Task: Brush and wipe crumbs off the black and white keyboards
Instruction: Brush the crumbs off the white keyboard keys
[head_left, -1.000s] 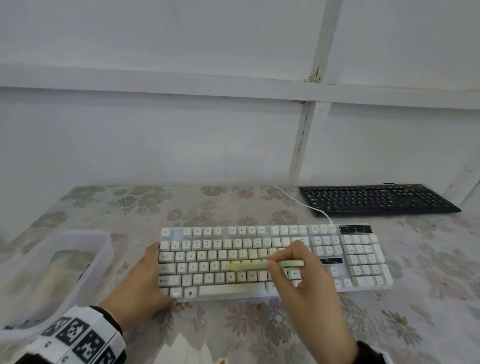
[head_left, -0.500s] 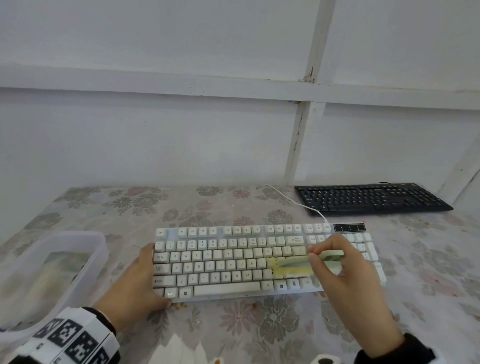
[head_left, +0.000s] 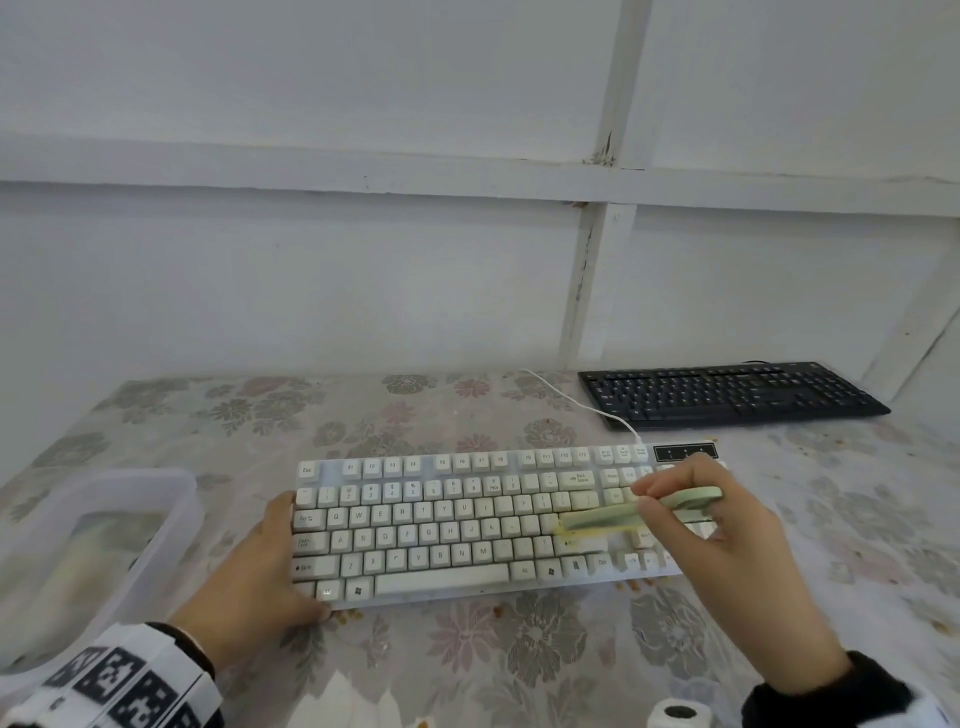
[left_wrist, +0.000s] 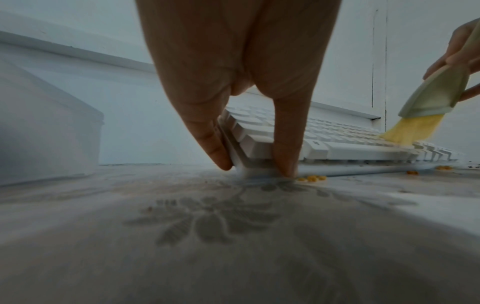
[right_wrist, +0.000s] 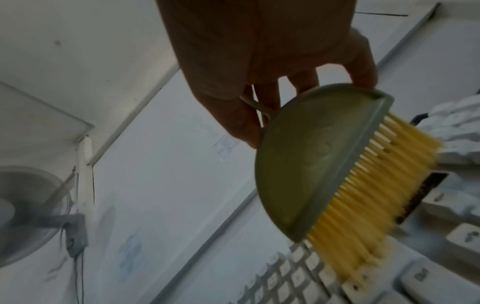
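Note:
The white keyboard (head_left: 467, 525) lies in front of me on the flowered tablecloth. My left hand (head_left: 260, 577) grips its front left corner, with fingers (left_wrist: 215, 148) on the side and the thumb on the front edge. My right hand (head_left: 717, 530) pinches a green brush (head_left: 623, 514) with yellow bristles (right_wrist: 376, 195), which rest on the keys near the Enter area. Yellow crumbs (left_wrist: 311, 178) lie on the cloth along the keyboard's front edge. The black keyboard (head_left: 727, 392) sits at the back right against the wall, with no hand near it.
A clear plastic container (head_left: 98, 545) stands close to the left of my left hand. The white cable (head_left: 571, 400) runs back from the white keyboard past the black one. White paper (head_left: 353, 701) and a small white roll (head_left: 675, 714) lie at the near edge.
My right hand has swept the brush rightward along the white keyboard, from its middle keys to the right part. The left hand has kept its hold on the corner.

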